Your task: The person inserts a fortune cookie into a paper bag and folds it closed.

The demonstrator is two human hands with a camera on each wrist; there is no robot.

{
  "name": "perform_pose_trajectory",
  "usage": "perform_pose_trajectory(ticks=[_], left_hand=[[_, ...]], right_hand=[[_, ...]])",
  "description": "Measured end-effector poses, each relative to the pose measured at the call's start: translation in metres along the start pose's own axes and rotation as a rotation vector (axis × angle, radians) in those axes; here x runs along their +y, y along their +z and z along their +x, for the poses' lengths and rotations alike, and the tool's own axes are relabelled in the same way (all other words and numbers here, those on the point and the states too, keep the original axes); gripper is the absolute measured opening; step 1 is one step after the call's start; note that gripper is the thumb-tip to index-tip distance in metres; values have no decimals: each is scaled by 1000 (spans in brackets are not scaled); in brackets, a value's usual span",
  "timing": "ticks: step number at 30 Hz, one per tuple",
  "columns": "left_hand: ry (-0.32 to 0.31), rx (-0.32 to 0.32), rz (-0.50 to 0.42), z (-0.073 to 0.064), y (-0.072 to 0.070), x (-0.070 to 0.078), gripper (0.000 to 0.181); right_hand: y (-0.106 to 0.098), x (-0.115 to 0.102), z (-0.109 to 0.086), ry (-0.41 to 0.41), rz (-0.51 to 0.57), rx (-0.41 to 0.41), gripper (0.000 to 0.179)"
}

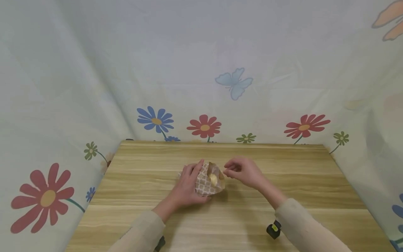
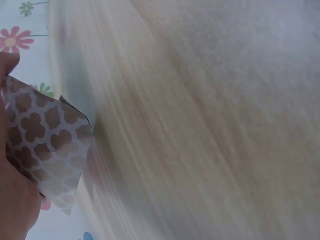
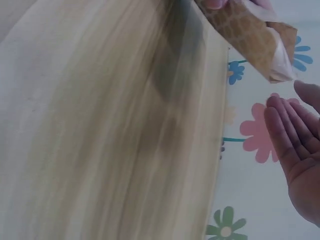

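Note:
A brown paper bag (image 1: 204,185) with a white lattice print is gripped by my left hand (image 1: 188,187), thumb on the near side and fingers on the far side. Its mouth faces right and gapes, showing something pale yellow (image 1: 213,180) inside whose kind I cannot tell. Just right of that mouth is my right hand (image 1: 245,171), holding nothing. In the right wrist view its fingers (image 3: 290,130) are gently bent and the thumb stands apart, near the bag's edge (image 3: 250,37). The left wrist view shows the printed side of the bag (image 2: 47,140) against my left palm.
Both hands are over a wood-grain table (image 1: 283,161). Behind it and at the sides hangs a pale cloth (image 1: 189,70) printed with flowers and butterflies. A small black device (image 1: 273,230) is by the right sleeve (image 1: 308,224).

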State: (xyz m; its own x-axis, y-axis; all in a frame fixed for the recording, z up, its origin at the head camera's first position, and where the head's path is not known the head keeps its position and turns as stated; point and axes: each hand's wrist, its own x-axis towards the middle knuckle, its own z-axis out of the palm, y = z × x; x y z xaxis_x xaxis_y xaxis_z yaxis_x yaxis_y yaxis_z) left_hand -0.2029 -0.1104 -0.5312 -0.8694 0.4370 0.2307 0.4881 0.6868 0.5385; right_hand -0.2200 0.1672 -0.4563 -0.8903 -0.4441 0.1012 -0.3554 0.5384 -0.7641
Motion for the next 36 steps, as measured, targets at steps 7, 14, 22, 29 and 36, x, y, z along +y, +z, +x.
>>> perform_pose_trajectory(ticks=[7, 14, 22, 29, 36], left_hand=[[-31, 23, -60, 2, 6, 3, 137], [-41, 31, -79, 4, 8, 8, 142], [-93, 29, -156, 6, 3, 15, 147], [-126, -3, -205, 5, 0, 15, 140], [-117, -31, -323, 7, -3, 16, 110]], right_hand=[[12, 12, -4, 9, 103, -103, 13], [5, 4, -1, 8, 59, -103, 9], [-11, -5, 6, -49, -38, -120, 9], [-20, -7, 8, -52, -46, -142, 8], [-28, -12, 10, -78, -85, -138, 8]])
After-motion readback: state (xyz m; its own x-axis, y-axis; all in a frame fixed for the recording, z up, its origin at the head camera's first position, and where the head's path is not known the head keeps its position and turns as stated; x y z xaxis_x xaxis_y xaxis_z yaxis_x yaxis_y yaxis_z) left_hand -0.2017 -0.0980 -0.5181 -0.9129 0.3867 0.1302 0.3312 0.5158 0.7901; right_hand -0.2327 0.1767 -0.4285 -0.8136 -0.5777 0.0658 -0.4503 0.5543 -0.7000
